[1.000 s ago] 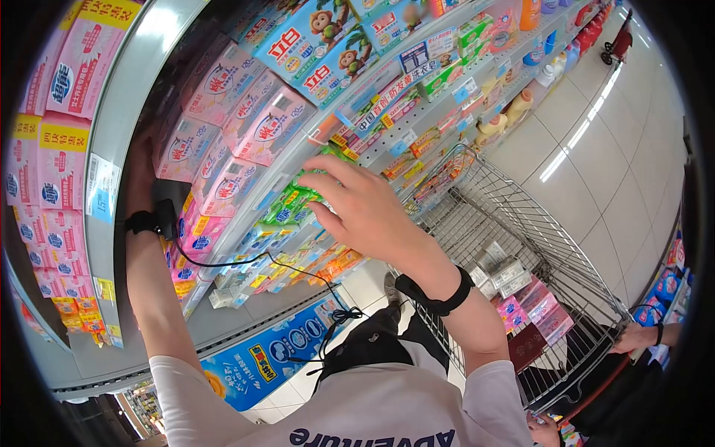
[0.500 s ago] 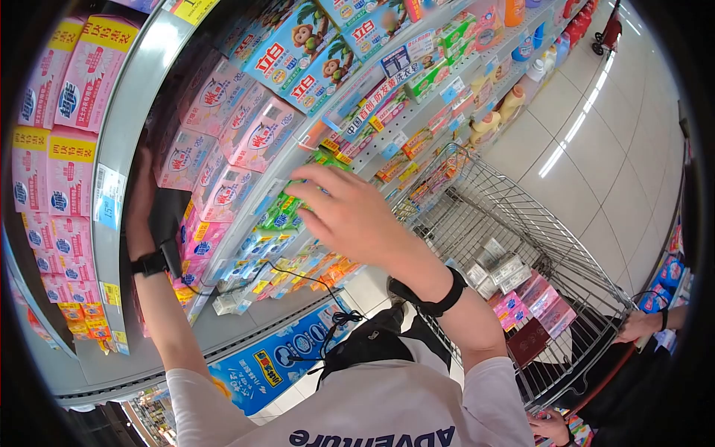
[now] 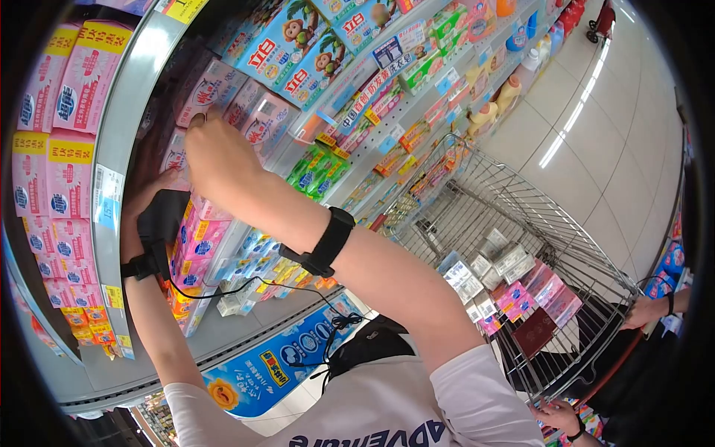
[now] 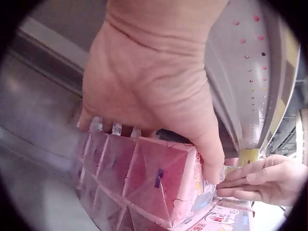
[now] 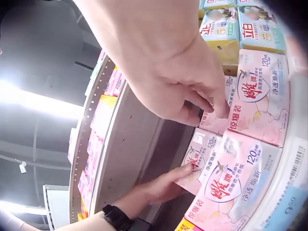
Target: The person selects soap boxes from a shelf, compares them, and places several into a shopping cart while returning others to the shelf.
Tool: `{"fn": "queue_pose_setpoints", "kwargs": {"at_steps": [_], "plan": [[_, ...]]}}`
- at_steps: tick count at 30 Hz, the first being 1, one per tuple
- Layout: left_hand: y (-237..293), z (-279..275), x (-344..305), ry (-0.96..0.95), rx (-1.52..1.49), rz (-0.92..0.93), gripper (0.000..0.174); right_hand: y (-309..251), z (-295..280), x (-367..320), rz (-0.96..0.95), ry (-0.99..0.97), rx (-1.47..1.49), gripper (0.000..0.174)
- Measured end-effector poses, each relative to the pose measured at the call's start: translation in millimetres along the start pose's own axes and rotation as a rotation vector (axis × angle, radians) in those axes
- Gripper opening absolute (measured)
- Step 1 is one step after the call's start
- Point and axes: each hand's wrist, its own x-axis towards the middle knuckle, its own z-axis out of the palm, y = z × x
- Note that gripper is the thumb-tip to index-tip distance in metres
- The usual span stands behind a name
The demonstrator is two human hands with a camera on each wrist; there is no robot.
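Pink multi-packs of bar soap (image 5: 240, 178) are stacked on a shelf. My left hand (image 3: 153, 195) reaches in behind the shelf upright and holds a pink soap pack (image 4: 154, 178) at the stack's inner side. In the left wrist view its thumb lies along the printed front; its other fingertips are hidden over the far edge. Above it, my right hand (image 3: 217, 155) reaches across to the upper packs. The right wrist view shows its bent fingertips at the edge of an upper soap pack (image 5: 260, 91), with the left thumb on a lower one.
A wire shopping cart (image 3: 514, 182) stands to the right, holding small white boxes (image 3: 510, 264), pink packs (image 3: 547, 287) and a dark red booklet (image 3: 535, 330). Another person's hand (image 3: 646, 311) is at its handle. Blue soap packs (image 3: 279, 48) sit farther along the shelf. A cable (image 3: 223, 294) trails from my left wrist.
My right hand has moved left and up from in front of the green packs to the pink soap packs. The left hand, earlier flatter behind the stack, now has its thumb at the pack's front.
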Motion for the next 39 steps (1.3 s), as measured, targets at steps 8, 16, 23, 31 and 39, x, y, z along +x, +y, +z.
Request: {"fn": "queue_pose_setpoints", "kwargs": {"at_steps": [8, 16, 23, 31, 39], "plan": [[-19, -5, 1, 0.02, 0.074, 0.059, 0.098, 9, 6, 15, 0.091, 0.119, -0.016, 0.055], [-30, -6, -3, 0.038, 0.017, -0.062, 0.098, 17, 12, 34, 0.106, 0.142, -0.069, 0.061], [-18, 5, 0, 0.089, -0.035, -0.051, 0.09, 21, 32, 53, 0.14, 0.128, -0.075, 0.061], [-21, 9, 1, 0.128, -0.065, -0.066, 0.091, 24, 30, 59, 0.141, 0.034, -0.016, 0.059], [-61, 3, 1, 0.081, 0.034, 0.037, 0.068, 17, 27, -3, -0.168, 0.164, 0.153, 0.027]]}}
